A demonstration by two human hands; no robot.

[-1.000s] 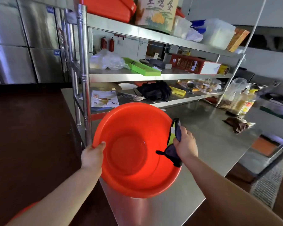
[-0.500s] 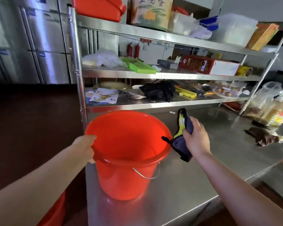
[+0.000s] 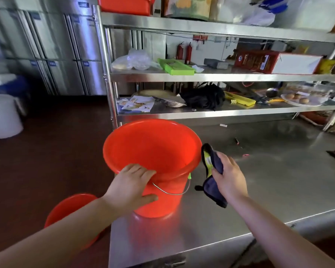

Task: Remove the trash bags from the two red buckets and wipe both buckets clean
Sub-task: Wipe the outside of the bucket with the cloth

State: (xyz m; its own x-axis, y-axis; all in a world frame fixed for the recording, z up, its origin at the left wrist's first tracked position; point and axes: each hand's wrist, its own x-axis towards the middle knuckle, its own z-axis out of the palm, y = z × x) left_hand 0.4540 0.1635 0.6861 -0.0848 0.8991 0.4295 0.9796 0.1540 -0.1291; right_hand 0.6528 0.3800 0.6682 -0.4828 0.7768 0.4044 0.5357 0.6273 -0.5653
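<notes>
A red bucket (image 3: 153, 149) stands upright on the steel table (image 3: 259, 190) near its left end, with no bag inside and its wire handle hanging down the front. My left hand (image 3: 132, 185) grips its near rim and wall. Just right of the bucket, my right hand (image 3: 228, 175) is shut on a dark blue and yellow cloth (image 3: 211, 171), which is apart from the bucket. A second red bucket (image 3: 70, 207) sits on the floor at the lower left, partly hidden by my left forearm.
A steel shelf rack (image 3: 220, 76) behind the bucket carries a green tray (image 3: 176, 66), papers, a black bundle (image 3: 203, 97) and boxes. A white tub (image 3: 2, 115) stands on the dark floor at far left. Steel fridge doors line the back wall.
The bucket was tilted toward me, then set upright on the table. My left hand moved from the bucket's left edge to its near rim. The cloth has come out of the bucket to its right.
</notes>
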